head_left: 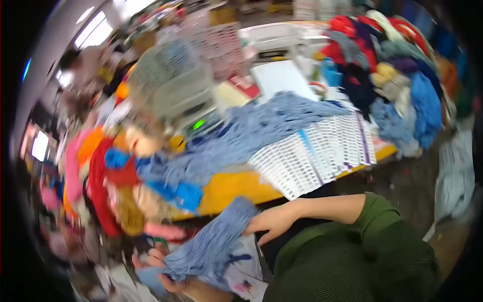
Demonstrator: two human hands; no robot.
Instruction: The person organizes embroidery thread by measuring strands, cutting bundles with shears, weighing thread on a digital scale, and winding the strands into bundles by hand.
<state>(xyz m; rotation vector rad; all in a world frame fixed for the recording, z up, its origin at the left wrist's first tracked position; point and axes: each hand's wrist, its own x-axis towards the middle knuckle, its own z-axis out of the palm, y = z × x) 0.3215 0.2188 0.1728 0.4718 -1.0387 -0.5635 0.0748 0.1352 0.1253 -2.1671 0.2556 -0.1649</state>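
Observation:
A bundle of blue-grey yarn [214, 241] is stretched between my two hands, over the space in front of the table. My left hand [163, 269] is at its lower end, fingers spread and curled up around the yarn. At the upper end my right hand [271, 220] has its fingers on the bundle, some of them hidden behind it. More blue-grey yarn [271, 123] lies in a long loose heap on the yellow table [236, 190]. Beside that heap, at the table's front edge, are white cards with rows of dark marks [289, 168].
Colourful yarn piles stand at the left [100, 176] and right [387, 65]. Behind the heap are a scale with a green display [199, 124], a plastic basket [171, 75], a white sheet [282, 78] and a blue cup [331, 73]. A blurred person [83, 70] is at the far left.

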